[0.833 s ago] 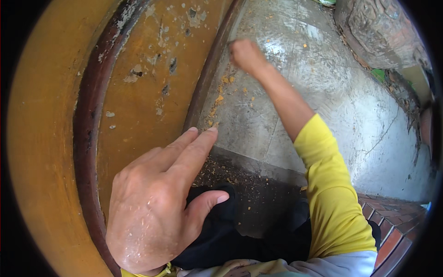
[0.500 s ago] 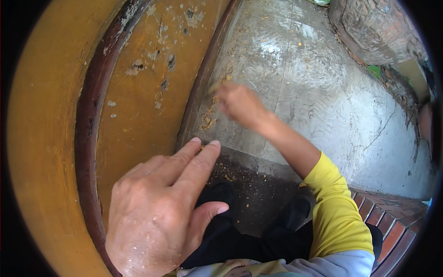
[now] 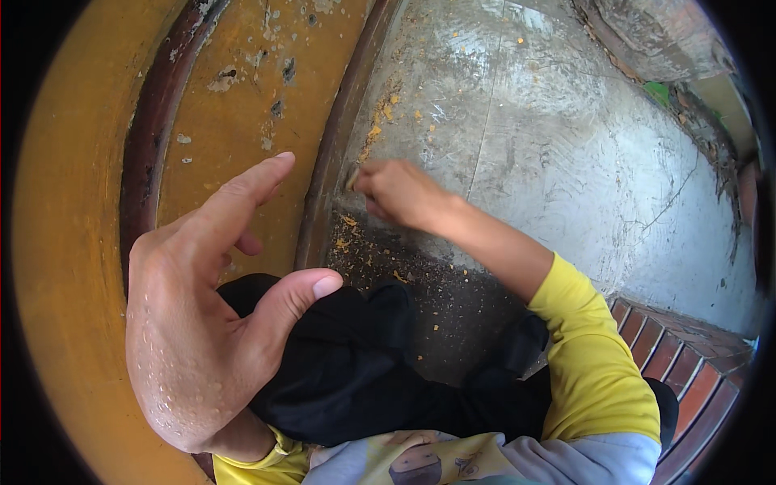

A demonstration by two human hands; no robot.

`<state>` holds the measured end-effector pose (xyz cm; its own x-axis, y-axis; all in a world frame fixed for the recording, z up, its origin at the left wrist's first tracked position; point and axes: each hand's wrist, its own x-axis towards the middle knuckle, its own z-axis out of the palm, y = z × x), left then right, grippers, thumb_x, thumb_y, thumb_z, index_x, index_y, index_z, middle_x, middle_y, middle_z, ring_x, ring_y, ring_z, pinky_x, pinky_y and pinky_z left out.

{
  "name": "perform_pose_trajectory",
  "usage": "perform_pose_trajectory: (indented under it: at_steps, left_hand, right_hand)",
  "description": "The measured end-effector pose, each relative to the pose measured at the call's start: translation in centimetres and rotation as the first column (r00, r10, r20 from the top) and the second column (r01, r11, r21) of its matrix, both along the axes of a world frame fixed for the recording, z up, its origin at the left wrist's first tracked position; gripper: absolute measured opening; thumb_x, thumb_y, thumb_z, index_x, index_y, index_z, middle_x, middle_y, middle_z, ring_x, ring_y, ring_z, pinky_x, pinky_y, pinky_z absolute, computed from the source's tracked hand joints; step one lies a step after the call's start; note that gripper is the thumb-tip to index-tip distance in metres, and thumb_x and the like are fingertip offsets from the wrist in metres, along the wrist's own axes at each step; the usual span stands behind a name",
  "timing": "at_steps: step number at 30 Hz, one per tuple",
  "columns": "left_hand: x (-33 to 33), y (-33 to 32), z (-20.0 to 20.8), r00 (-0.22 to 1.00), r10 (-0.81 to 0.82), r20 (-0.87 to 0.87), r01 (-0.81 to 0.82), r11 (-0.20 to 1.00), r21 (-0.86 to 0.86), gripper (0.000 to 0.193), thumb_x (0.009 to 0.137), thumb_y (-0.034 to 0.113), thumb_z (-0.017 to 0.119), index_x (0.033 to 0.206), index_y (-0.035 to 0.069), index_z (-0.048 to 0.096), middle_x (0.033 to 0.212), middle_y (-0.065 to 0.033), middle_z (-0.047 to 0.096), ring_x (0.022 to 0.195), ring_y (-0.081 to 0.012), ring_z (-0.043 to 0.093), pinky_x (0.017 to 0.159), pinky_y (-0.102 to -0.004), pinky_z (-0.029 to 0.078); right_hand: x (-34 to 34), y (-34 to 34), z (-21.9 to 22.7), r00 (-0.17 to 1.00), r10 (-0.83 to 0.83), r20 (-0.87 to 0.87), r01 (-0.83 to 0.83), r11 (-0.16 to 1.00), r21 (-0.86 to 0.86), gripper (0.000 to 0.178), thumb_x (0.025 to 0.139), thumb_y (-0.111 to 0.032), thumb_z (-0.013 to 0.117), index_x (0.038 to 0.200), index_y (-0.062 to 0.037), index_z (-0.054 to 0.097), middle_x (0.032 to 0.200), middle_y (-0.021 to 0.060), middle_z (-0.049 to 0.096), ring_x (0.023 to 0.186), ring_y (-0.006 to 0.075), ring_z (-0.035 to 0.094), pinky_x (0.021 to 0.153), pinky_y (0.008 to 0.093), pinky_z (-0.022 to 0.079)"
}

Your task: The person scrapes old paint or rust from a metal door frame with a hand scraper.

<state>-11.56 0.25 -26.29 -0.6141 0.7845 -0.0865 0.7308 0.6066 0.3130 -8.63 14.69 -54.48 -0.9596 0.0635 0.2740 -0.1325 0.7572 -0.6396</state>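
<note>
My left hand is raised close in front of the yellow-orange wall, wet with drops. Its fingers are bent but apart, the thumb stretched out, and nothing is in it. Low over the grey floor, beside the wall's brown base strip, my right hand is closed. A small tan end sticks out past its fingers; blur hides what kind of thing it is. Yellow paint flakes lie along the strip, with more crumbs on the dark patch of floor below the hand.
Red brick edging runs along the right. A large rough brown object stands at the far right, with dry leaves and twigs by its foot. My black-clothed legs are bent below. Peeling spots mark the wall.
My left hand has drawn back leftward and up from the base strip, its fingers parting. My right hand has come nearer along the strip, and the view has shifted slightly.
</note>
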Motion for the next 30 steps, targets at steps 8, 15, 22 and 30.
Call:
perform_pose_trajectory:
  at_steps: [8,15,22,30]
  left_hand:
    - [0.5,0.4,-0.3,0.999,-0.042,0.015,0.041,0.995,0.091,0.08,0.064,0.045,0.085,0.129,0.005,0.062,0.11,-0.0125,0.072,0.074,-0.0127,0.055,0.07,-0.0283,0.045]
    - [0.4,-0.2,0.0,1.0,-0.005,0.023,0.003,0.998,0.07,0.076,0.067,0.038,0.087,0.13,0.004,0.061,0.11,-0.0141,0.072,0.074,-0.011,0.056,0.071,-0.0266,0.045]
    - [0.8,-0.5,0.3,1.0,0.01,0.019,-0.012,0.993,0.12,0.074,0.07,0.035,0.087,0.13,0.002,0.06,0.108,-0.0164,0.071,0.073,-0.0083,0.056,0.07,-0.0231,0.046]
    - [1.0,-0.5,0.4,1.0,-0.011,0.001,0.011,0.993,0.114,0.069,0.073,0.032,0.086,0.131,0.003,0.06,0.107,-0.0152,0.071,0.073,-0.0072,0.055,0.07,-0.0226,0.047]
  right_hand:
    - [-3.9,7.2,-0.3,0.925,-0.359,-0.123,0.37,0.924,0.093,0.012,0.078,-0.003,0.065,0.089,0.0005,0.068,0.101,0.0169,0.066,0.089,0.0359,0.067,0.078,0.0422,0.057]
    - [1.4,-3.5,-2.3,0.995,-0.054,-0.084,0.059,0.997,0.053,0.018,0.075,-0.003,0.066,0.093,-0.0005,0.066,0.101,0.0161,0.065,0.087,0.0362,0.067,0.075,0.0417,0.057]
    - [0.0,0.8,-0.9,0.895,-0.375,-0.242,0.365,0.927,-0.088,0.011,0.078,-0.003,0.061,0.088,0.0009,0.064,0.096,0.0165,0.061,0.085,0.0335,0.066,0.072,0.0429,0.057]
    - [4.2,-7.4,-2.6,0.977,-0.124,-0.174,0.117,0.992,-0.048,0.014,0.08,-0.006,0.063,0.092,0.0,0.062,0.098,0.0165,0.06,0.092,0.033,0.065,0.073,0.0443,0.057]
